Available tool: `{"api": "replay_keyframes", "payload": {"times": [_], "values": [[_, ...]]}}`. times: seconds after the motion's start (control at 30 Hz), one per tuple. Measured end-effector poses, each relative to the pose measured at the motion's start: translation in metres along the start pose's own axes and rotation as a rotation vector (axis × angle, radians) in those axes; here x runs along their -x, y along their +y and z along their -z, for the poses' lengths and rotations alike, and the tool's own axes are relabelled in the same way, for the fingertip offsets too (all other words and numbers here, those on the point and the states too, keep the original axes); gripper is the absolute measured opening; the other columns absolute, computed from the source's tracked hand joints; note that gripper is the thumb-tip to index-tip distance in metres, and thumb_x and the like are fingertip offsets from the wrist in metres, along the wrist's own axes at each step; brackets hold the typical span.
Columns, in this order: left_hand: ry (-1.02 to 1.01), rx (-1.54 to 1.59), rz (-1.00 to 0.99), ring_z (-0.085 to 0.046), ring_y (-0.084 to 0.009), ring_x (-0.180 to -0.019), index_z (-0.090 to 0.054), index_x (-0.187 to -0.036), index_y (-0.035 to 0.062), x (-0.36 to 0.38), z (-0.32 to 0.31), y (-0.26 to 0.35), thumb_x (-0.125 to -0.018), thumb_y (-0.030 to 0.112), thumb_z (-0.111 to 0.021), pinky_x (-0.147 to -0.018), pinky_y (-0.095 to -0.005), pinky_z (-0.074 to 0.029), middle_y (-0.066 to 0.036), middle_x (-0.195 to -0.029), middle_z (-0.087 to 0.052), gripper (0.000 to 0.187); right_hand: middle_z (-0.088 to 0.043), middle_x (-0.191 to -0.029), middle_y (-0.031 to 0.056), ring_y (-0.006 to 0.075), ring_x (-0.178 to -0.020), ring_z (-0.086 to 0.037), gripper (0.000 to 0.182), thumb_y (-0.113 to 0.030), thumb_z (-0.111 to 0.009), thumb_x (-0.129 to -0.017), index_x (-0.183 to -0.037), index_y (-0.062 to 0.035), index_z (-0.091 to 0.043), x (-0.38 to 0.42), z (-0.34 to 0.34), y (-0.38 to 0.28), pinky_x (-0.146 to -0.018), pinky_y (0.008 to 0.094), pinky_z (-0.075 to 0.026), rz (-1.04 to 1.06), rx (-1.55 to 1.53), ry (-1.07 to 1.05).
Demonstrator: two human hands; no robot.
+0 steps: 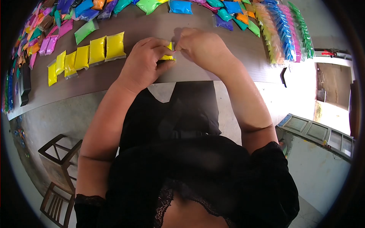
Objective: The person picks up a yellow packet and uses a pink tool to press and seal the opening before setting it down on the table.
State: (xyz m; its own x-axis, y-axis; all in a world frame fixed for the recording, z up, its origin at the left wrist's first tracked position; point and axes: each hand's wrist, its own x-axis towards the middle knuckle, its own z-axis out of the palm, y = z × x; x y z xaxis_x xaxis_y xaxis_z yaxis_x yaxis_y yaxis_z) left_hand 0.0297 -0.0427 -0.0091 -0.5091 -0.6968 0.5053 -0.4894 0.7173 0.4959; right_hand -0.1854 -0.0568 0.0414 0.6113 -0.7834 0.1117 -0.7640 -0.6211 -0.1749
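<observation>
My left hand [146,59] is closed around a small yellow packet [167,57], with thumb below and fingers above, so most of the packet is hidden. At the packet's right end, my right hand [199,47] is closed, its fingertips pinching the clear edge. To the left of my hands, a slanting row of several flat yellow packets [81,57] in clear wrapping lies on the brown table [140,32]. A light green packet [85,32] rests just behind that row.
Many coloured packets [89,14] are heaped along the table's back and left. Stacked strips of packets in yellow, orange, blue, pink and green [279,32] stand at the right. A black object [25,85] sits at the left edge. Wooden chairs [61,163] stand lower left.
</observation>
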Motion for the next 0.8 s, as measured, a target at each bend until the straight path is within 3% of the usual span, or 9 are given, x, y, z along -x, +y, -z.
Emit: {"api": "replay_keyframes", "payload": {"times": [0.27, 0.33, 0.43, 0.8], "values": [[-0.047, 0.13, 0.025, -0.062, -0.0315, -0.111, -0.067, -0.102, 0.0093, 0.001, 0.005, -0.003, -0.077, 0.008, -0.077, -0.098, -0.0403, -0.049, -0.009, -0.117, -0.066, 0.026, -0.066, -0.099, 0.0039, 0.027, -0.098, -0.066, 0.012, -0.012, -0.064, -0.084, -0.092, -0.0141, -0.072, 0.004, -0.005, -0.001, -0.077, 0.0398, -0.056, -0.013, 0.007, 0.008], [-0.047, 0.112, 0.017, -0.062, -0.0315, -0.112, -0.067, -0.102, 0.0094, 0.0, 0.006, -0.002, -0.078, 0.008, -0.077, -0.099, -0.0404, -0.049, -0.009, -0.118, -0.066, 0.027, -0.064, -0.088, -0.0001, 0.0246, -0.084, -0.065, 0.01, -0.011, -0.068, -0.077, -0.086, -0.0167, -0.07, 0.006, -0.007, 0.002, -0.066, 0.0378, -0.054, 0.09, 0.038, 0.125], [-0.044, 0.091, 0.009, -0.061, -0.0313, -0.113, -0.066, -0.102, 0.0097, 0.001, 0.005, -0.002, -0.078, 0.009, -0.077, -0.1, -0.0407, -0.048, -0.008, -0.118, -0.067, 0.026, -0.064, -0.088, -0.0001, 0.0241, -0.084, -0.065, 0.011, -0.011, -0.07, -0.077, -0.086, -0.0172, -0.069, 0.007, -0.006, -0.001, -0.066, 0.0376, -0.054, 0.166, -0.036, 0.149], [-0.061, 0.107, -0.003, -0.061, -0.0299, -0.115, -0.066, -0.103, 0.0105, 0.001, 0.006, -0.003, -0.08, 0.01, -0.076, -0.101, -0.0407, -0.048, -0.007, -0.119, -0.067, 0.026, -0.064, -0.09, -0.0008, 0.0235, -0.086, -0.065, 0.007, -0.014, -0.071, -0.079, -0.085, -0.0162, -0.069, 0.005, -0.003, -0.009, -0.067, 0.038, -0.054, 0.141, 0.058, 0.098]]}}
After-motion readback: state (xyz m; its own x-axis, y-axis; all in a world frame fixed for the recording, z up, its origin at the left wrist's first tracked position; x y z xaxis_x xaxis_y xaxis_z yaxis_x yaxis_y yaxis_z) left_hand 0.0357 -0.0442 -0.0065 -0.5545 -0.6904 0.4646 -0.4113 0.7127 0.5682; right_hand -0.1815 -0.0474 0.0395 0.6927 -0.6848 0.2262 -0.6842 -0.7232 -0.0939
